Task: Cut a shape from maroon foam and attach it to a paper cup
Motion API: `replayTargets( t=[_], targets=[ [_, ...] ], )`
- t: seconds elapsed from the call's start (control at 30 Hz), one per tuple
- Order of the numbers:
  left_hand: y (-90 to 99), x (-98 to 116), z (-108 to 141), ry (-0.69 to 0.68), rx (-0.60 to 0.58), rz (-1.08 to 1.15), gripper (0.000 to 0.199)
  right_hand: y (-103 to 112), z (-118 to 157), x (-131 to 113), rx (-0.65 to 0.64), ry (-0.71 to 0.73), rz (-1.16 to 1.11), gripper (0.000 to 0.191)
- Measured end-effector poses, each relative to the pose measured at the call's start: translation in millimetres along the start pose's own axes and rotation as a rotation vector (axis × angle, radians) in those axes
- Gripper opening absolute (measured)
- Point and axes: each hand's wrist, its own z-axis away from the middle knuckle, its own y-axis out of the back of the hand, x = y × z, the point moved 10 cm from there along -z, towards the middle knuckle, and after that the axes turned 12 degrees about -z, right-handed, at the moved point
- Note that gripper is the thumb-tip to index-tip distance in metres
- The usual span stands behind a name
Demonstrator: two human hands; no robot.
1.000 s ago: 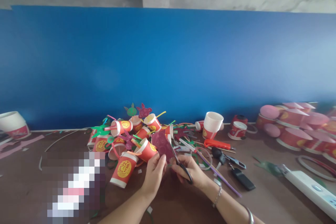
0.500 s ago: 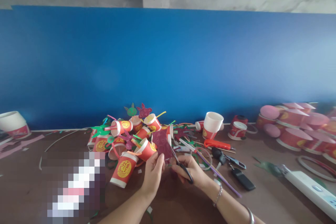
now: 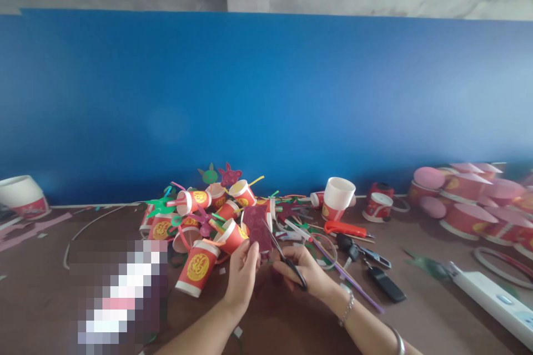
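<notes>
My left hand (image 3: pixel 245 272) pinches the lower edge of a dark maroon sheet of paper (image 3: pixel 256 227), held upright with faint drawn lines on it. My right hand (image 3: pixel 302 272) has its fingers through the handles of black-handled scissors (image 3: pixel 291 267). The blades point up and left, close to the right edge of the sheet; whether they touch it I cannot tell. Just behind and left of the sheet is a heap of red-and-white paper cups (image 3: pixel 198 267), with straws and coloured cut-outs such as a green one (image 3: pixel 160 206).
To the right lie an orange-red utility knife (image 3: pixel 345 228), keys with a black fob (image 3: pixel 385 283), a purple straw (image 3: pixel 366 295) and a white power strip (image 3: pixel 495 299). Stacked white cups (image 3: pixel 339 194) stand behind. Pink-topped cup crafts (image 3: pixel 464 216) fill the far right, before a blue panel (image 3: pixel 266 105).
The maroon sheet has turned slightly and looks narrower. The scissor blades have opened or shifted a little away from its right edge. Both hands stay nearly in place.
</notes>
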Motion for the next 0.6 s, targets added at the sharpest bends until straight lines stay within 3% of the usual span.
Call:
replayTargets(
  t=[0.6],
  targets=[
    [14.6,-6,-2,0.004,0.142,0.06,0.039,4,-1,4,0.011,-0.001,0.042,0.038]
  ],
)
